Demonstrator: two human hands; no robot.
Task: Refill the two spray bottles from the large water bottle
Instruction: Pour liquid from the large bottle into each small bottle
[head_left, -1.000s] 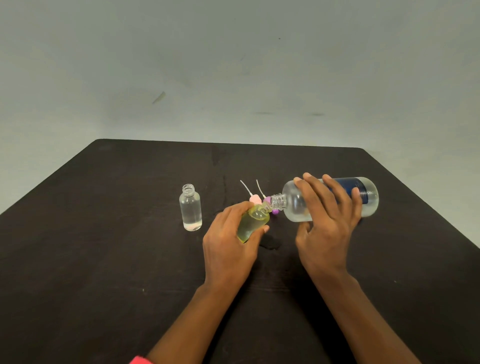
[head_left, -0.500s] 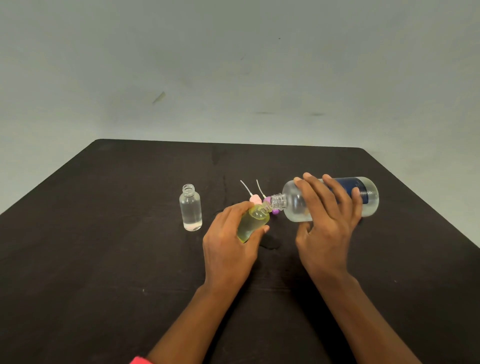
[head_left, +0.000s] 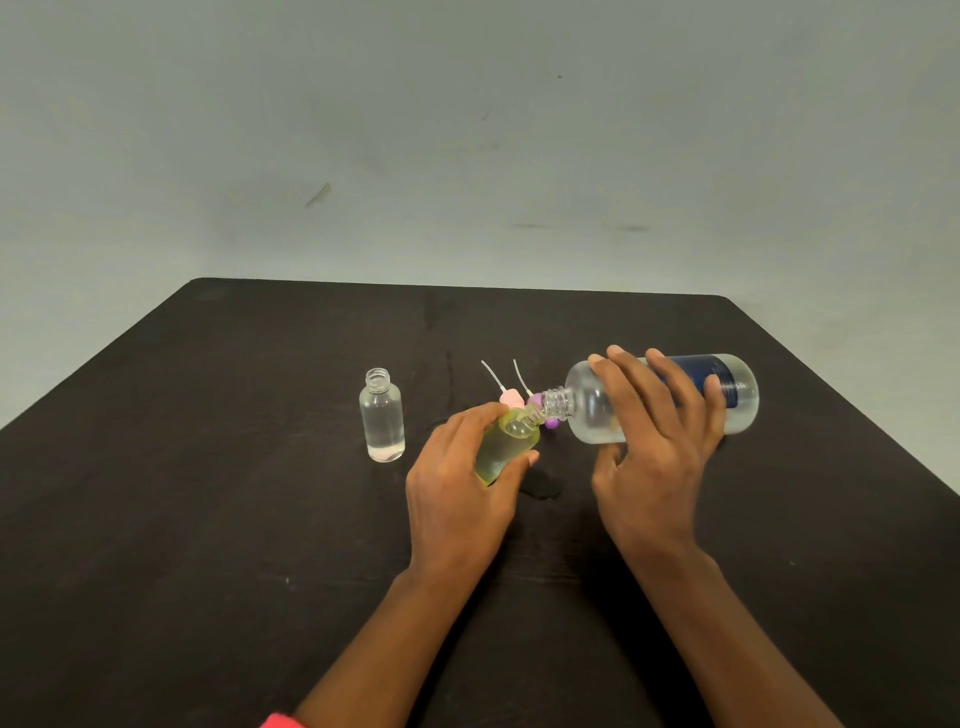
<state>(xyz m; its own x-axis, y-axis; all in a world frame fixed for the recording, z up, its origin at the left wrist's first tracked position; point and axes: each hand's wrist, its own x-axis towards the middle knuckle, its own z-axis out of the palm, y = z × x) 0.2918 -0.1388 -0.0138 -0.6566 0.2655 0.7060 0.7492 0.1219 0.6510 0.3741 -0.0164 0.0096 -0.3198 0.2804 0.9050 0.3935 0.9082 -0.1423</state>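
The clear spray bottle (head_left: 382, 415) stands upright and uncapped on the dark worktop (head_left: 208, 467), left of centre. It appears to hold clear liquid; the exact level cannot be read.

Toward centre, the left hand (head_left: 457, 488) is wrapped around the yellow-tinted spray bottle (head_left: 506, 441), holding it tilted with its open neck pointing up and to the right. Just behind that neck lie two removed pump heads, one pink (head_left: 511, 399) and one purple (head_left: 551, 423), with their dip tubes pointing to the upper part of the frame. A small wet patch (head_left: 543, 486) shows on the worktop below the two necks.

To the right, the large water bottle (head_left: 587, 415) lies nearly horizontal, its threaded mouth against the tinted bottle's neck. The right hand (head_left: 649, 457) clasps it from above, fingers curled over the body.

Compared with the previous second, nothing has shifted: both hands and both bottles keep the same pose. This indicates a steady pour in progress. The second bottle is probably still filling, and the wet patch suggests some spillage at the joint.
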